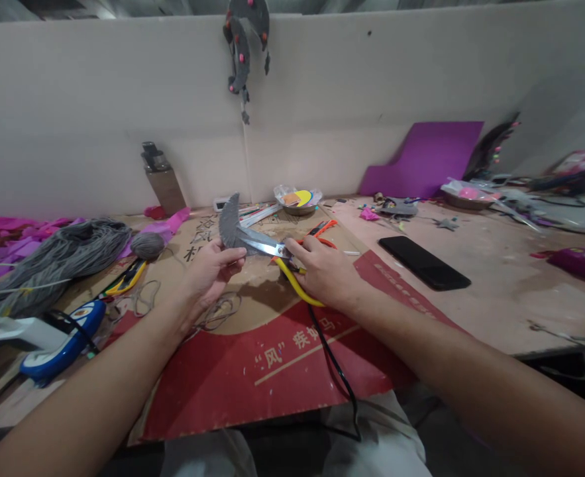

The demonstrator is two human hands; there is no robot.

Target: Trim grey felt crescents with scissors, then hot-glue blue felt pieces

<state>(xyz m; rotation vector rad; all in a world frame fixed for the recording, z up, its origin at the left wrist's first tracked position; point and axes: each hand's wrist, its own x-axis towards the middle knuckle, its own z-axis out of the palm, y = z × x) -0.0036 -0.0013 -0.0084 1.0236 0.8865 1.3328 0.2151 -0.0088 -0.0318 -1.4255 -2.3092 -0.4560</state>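
Note:
My left hand pinches the lower part of a grey felt crescent between thumb and fingers. The crescent's tip points up, and stitching shows along its edge. Wrapped around the yellow handle of a pair of scissors is my right hand. The metal blades point left and lie against the felt; whether they are cutting it I cannot tell. Just beyond my right hand is an orange and black object, partly hidden. Loose grey yarn lies below my left hand.
Under my hands lies a red and brown cardboard sheet. At left are a grey yarn hank, a yarn ball, a yellow cutter and a blue-and-white device. A black phone lies right. A black cable hangs over the front edge.

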